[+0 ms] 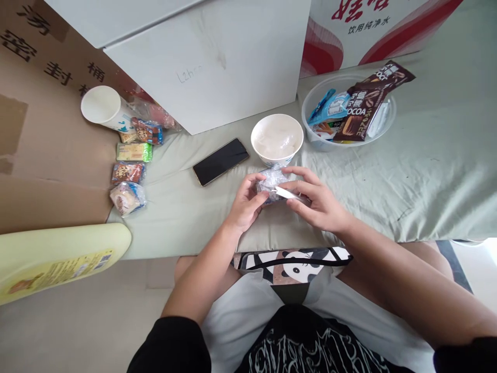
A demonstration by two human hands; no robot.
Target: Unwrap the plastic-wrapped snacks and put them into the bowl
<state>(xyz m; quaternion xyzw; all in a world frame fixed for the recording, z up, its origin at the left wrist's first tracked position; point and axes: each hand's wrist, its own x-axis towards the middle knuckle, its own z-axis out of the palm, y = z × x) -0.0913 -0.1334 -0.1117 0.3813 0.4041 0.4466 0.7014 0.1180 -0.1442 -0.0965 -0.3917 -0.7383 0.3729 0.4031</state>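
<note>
My left hand is closed around the side of a small bundle in crumpled clear plastic, with some blue showing low down. My right hand grips a slim white plastic utensil whose narrow tip points at the bundle's top. I cannot tell the utensil's kind, as its other end is hidden by the fingers. Just behind the bundle stands a white paper bowl with clear plastic film inside. A dark-screened phone lies left of the bowl.
A clear plastic tub of snack packets stands at back right. Along the left lie several wrapped snacks and a tilted paper cup. A white box rises behind; a yellow-green container is at left.
</note>
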